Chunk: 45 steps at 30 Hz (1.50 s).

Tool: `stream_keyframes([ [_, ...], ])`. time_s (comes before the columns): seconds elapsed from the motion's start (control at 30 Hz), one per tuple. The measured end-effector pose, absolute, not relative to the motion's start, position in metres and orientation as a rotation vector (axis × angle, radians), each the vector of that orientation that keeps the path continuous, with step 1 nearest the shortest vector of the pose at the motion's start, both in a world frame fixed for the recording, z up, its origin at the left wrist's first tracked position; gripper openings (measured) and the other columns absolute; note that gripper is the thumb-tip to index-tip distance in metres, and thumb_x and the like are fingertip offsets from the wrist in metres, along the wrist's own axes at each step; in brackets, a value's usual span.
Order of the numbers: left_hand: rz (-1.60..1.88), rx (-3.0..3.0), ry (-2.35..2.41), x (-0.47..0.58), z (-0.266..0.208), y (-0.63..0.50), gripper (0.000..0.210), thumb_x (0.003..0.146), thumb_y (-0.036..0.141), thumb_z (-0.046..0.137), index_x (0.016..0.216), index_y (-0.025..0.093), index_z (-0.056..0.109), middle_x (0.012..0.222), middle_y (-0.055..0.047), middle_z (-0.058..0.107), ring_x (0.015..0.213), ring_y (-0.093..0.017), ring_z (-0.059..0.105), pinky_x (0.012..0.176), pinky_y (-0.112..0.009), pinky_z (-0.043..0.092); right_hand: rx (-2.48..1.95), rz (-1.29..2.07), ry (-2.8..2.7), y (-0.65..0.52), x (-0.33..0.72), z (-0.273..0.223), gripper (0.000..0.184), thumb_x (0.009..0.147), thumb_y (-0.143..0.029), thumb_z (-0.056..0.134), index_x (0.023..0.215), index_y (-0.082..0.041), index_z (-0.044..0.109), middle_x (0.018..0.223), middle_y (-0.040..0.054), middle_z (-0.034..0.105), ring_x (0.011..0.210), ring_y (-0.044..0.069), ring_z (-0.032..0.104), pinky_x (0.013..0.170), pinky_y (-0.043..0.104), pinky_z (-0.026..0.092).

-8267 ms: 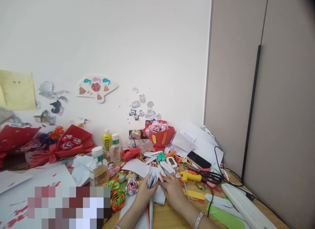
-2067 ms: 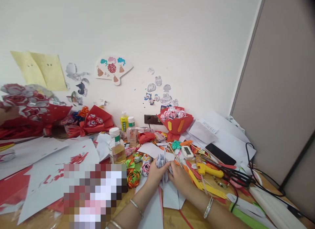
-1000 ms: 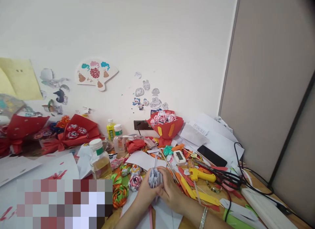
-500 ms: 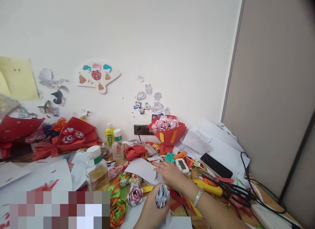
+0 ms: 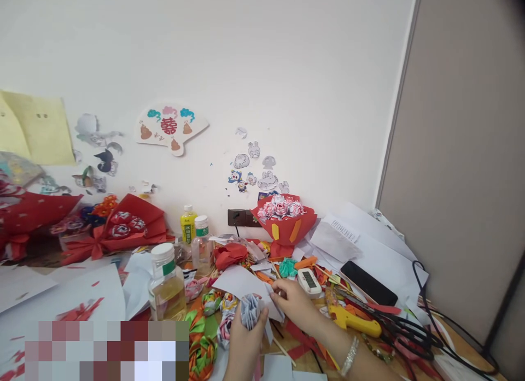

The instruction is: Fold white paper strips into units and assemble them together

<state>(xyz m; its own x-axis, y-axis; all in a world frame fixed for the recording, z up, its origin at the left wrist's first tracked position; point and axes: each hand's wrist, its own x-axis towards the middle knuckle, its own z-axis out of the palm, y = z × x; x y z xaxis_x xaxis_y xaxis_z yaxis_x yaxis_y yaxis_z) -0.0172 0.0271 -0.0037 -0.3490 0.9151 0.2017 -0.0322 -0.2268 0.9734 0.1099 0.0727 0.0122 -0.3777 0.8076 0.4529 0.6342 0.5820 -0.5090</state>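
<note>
My left hand (image 5: 246, 340) is wrapped round a pleated paper flower (image 5: 250, 311), white with bluish-grey print, holding it upright. To its right, my right hand (image 5: 297, 304) has its fingers curled together at the right edge of a white paper sheet (image 5: 235, 281). What is between those fingertips, if anything, is too small to make out. A silvery bracelet (image 5: 350, 356) circles the right wrist. Beside my left hand lie folded paper flowers, among them a green and orange one (image 5: 203, 351) and a pink and white one (image 5: 224, 327), partly hidden by the hand.
A jar of yellowish liquid (image 5: 167, 291) stands left. At the back is a red-wrapped bouquet (image 5: 285, 228). On the right are a white timer (image 5: 309, 282), a phone (image 5: 368, 283), a yellow-handled tool (image 5: 356, 322), black scissors (image 5: 414, 332) and cables. Paper scraps litter the table.
My left hand has lifted and moved forward with the paper flower. My right hand's fingers, stretched over the sheet before, are drawn back and curled. The view has shifted slightly left.
</note>
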Motion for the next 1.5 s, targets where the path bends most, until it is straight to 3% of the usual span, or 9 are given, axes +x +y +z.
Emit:
stream_keyframes([
  [0.13, 1.650, 1.196, 1.244, -0.014, -0.008, 0.026, 0.030, 0.055, 0.035, 0.066, 0.076, 0.017, 0.055, 0.073, -0.004, 0.064, 0.071, -0.019, 0.060, 0.069, -0.031, 0.048, -1.086, 0.629, -1.905, 0.043, 0.106, 0.010, 0.011, 0.071, -0.011, 0.045, 0.073, -0.018, 0.054, 0.068, -0.0013, 0.057, 0.064, 0.012, 0.052, 0.057, 0.020, 0.037],
  [0.43, 1.570, 1.382, 1.134, -0.014, -0.011, 0.024, 0.030, 0.058, 0.031, 0.064, 0.082, 0.017, 0.054, 0.078, -0.003, 0.062, 0.077, -0.018, 0.059, 0.072, -0.030, 0.047, -0.919, 0.625, -1.870, 0.033, 0.110, 0.010, 0.024, 0.064, -0.002, 0.044, 0.066, -0.018, 0.062, 0.073, 0.0011, 0.056, 0.073, 0.013, 0.053, 0.066, 0.023, 0.040],
  [0.67, 1.420, 1.400, 1.220, -0.016, -0.008, 0.027, 0.034, 0.053, 0.030, 0.066, 0.083, 0.017, 0.055, 0.080, -0.005, 0.065, 0.078, -0.021, 0.060, 0.073, -0.032, 0.047, -0.911, 0.938, -1.857, 0.042, 0.123, 0.011, 0.019, 0.069, -0.010, 0.047, 0.082, -0.017, 0.059, 0.076, 0.0016, 0.060, 0.072, 0.014, 0.056, 0.064, 0.023, 0.043],
  [0.97, 1.300, 1.496, 1.227, -0.020, -0.015, 0.031, 0.029, 0.053, 0.034, 0.066, 0.073, 0.014, 0.057, 0.072, -0.006, 0.065, 0.071, -0.020, 0.059, 0.067, -0.031, 0.047, -1.034, 0.813, -1.961, 0.036, 0.124, 0.020, 0.018, 0.063, -0.019, 0.062, 0.080, -0.019, 0.056, 0.073, -0.0022, 0.058, 0.065, 0.012, 0.052, 0.055, 0.019, 0.038],
  [1.1, 1.300, 1.545, 1.237, -0.021, -0.014, 0.031, 0.028, 0.054, 0.033, 0.065, 0.072, 0.014, 0.059, 0.070, -0.006, 0.065, 0.072, -0.022, 0.059, 0.069, -0.032, 0.047, -1.038, 0.690, -2.014, 0.036, 0.126, 0.023, 0.004, 0.070, -0.016, 0.054, 0.071, -0.018, 0.057, 0.069, -0.0021, 0.057, 0.065, 0.011, 0.051, 0.057, 0.019, 0.036],
  [1.5, 1.429, 1.431, 1.337, -0.020, -0.001, 0.025, 0.032, 0.051, 0.034, 0.069, 0.075, 0.015, 0.062, 0.076, -0.007, 0.067, 0.073, -0.023, 0.061, 0.071, -0.035, 0.049, -1.088, 0.603, -1.922, 0.039, 0.130, 0.023, 0.006, 0.071, -0.016, 0.048, 0.066, -0.017, 0.051, 0.062, -0.0027, 0.053, 0.059, 0.010, 0.049, 0.053, 0.019, 0.034],
])
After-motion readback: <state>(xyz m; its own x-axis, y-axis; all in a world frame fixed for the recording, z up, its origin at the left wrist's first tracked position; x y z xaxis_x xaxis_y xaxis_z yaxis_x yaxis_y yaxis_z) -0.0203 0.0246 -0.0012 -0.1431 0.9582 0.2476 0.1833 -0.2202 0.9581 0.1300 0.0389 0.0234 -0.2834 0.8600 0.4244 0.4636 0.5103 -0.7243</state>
